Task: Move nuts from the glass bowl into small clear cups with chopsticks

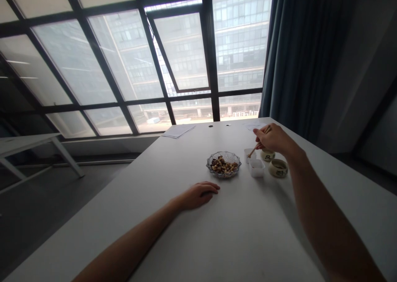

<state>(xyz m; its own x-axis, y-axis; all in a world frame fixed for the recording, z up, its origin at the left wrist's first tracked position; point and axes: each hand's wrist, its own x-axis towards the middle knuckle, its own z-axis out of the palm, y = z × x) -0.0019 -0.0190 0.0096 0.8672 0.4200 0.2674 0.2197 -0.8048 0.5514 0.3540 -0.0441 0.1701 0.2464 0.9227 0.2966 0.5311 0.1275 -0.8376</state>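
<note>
- Step in hand, as it looks: the right hand (271, 138) pinches a pair of wooden chopsticks (256, 146) near their upper end, with the tips angled down and left to the rim of the rear white cup (249, 155).
- Grip: the right fingers are closed around the chopsticks. The tips look nearly together, but whether they hold anything is too small to tell.
- The left hand (199, 195) lies on the table (173, 232), palm down and fingers loosely curled, holding nothing. It sits just short of the glass dish (223, 164).
- What the position calls for: the tips are over the cup, not the glass dish, so reaching the dish's contents would take a swing left, past the front white cup (256, 168).
- Glass dish: it sits near the table's middle and is heaped with mixed nuts (223, 166), dark and pale pieces together.
- White cups: the two stand side by side to the right of the dish. Their contents cannot be made out.
- Ceramic pots: the near pot (278, 168) shows something brownish inside. The far pot (268, 155) sits partly under the right hand, its inside hidden.
- Toward the far edge of the table lies a sheet of paper (179, 131).
</note>
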